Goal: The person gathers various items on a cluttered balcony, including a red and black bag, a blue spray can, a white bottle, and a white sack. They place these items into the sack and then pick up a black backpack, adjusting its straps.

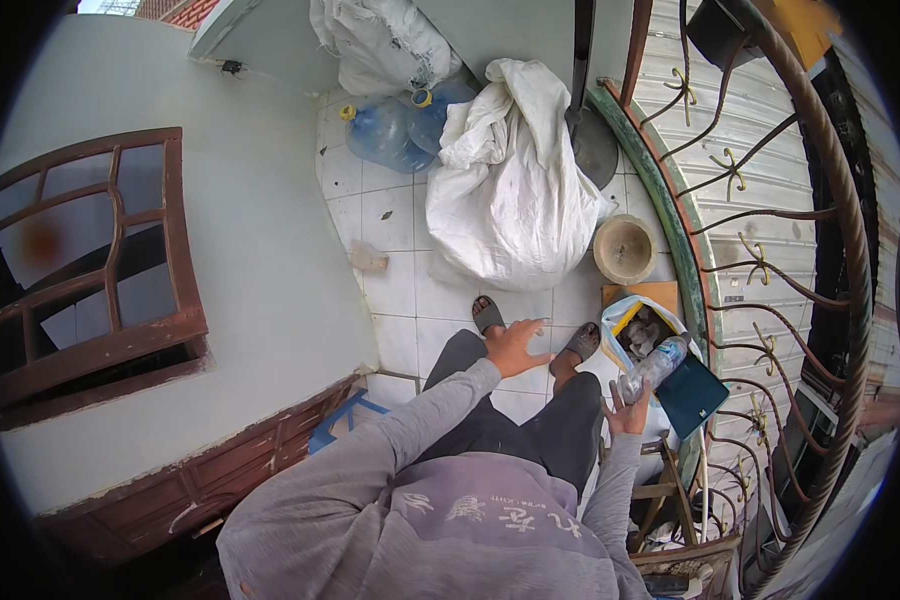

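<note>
head view, left fingers (536, 359) wide, right fingers (644, 394) holding clear cylindrical plastic bottle (654, 368)

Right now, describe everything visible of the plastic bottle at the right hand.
The plastic bottle is transparent and roughly cylindrical, with a bluish label toward its far end. It slants in view, far end up and to the right, overlapping the open bag beside a dark teal panel. Its near end is at the right hand, whose fingers seem to touch it; how firmly is unclear.

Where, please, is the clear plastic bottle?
In the head view, the clear plastic bottle is right of centre, at the right hand, beside a flat teal panel.
</note>
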